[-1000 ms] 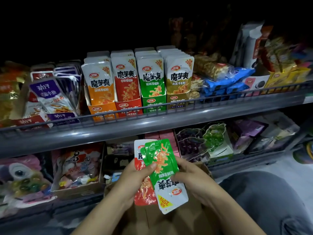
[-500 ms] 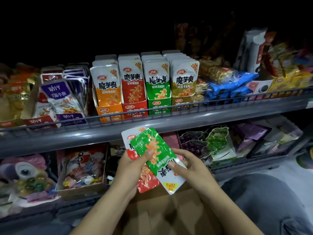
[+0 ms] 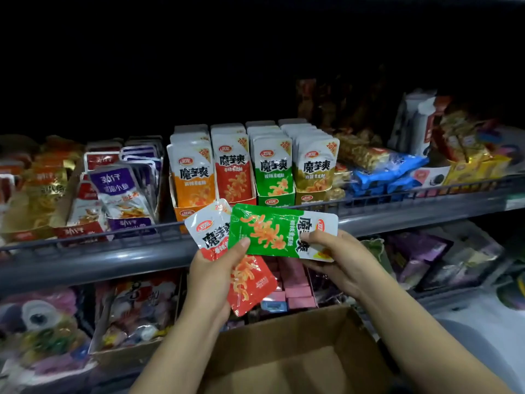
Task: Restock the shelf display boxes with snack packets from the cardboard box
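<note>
Head view: left hand gripped red packet, right hand pinched green packet sideways, near shelf rail

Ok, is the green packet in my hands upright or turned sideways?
Sideways. The green packet lies flat across, its printed characters rotated toward the right hand, which pinches that end; the left hand holds the red packet beneath.

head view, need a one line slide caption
Both hands, left and right, hold a green packet and red packet below matching shelf display boxes.
</note>
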Available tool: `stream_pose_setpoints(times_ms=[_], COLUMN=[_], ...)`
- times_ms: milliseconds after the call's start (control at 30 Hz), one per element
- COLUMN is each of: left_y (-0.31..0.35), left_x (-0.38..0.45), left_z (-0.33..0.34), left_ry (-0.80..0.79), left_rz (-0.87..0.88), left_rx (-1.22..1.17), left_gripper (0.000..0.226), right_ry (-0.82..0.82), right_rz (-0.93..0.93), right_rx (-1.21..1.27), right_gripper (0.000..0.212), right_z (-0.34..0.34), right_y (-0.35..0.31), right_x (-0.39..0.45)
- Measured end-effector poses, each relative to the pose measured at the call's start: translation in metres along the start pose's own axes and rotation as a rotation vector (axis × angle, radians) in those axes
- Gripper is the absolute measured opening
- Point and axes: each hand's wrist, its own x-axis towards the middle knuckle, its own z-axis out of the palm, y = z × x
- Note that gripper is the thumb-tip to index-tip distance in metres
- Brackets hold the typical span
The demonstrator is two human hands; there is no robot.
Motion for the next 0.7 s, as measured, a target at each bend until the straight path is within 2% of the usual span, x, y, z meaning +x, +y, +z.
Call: stream_pose_setpoints(times_ms=[100,233,300,400,467,700], left_y=[0.004,0.012,0.016,0.021,0.024,0.031], left_x=[0.005,0.01,0.014,0.021,0.023,0.021], left_z=[0.006,0.019,0.023,0.026,0.027,0.021], left_ry=[0.007,-0.059,-0.068,-0.071,-0.077,-0.09], left_rz=[0.02,0.034,0.053,0.063,0.048,0.043], left_rx=[-0.053,-0.101,-0.083,-0.055,-0.027,0.047], left_gripper=[0.031,0.019,0.017,0.013,0.009,0.008], right_ry=[-0.052,0.019,0.06,0.108,0.119,0.069], right_rz=[-0.061,-0.265,-0.421,-0.688,-0.782,-0.764], right_rx=[-0.148,-0.463,-0.757,-1.333,-1.583,-2.014], right_gripper=[0.021,0.017,0.018,0.021,0.027,0.024], right_z=[0.012,0.021,0.025,0.038,0.05,0.091], right_y=[-0.018,-0.064,-0.099,-0.146,-0.163,-0.163], right_x=[0.005,0.015,0.02,0.029,0.039,0.064])
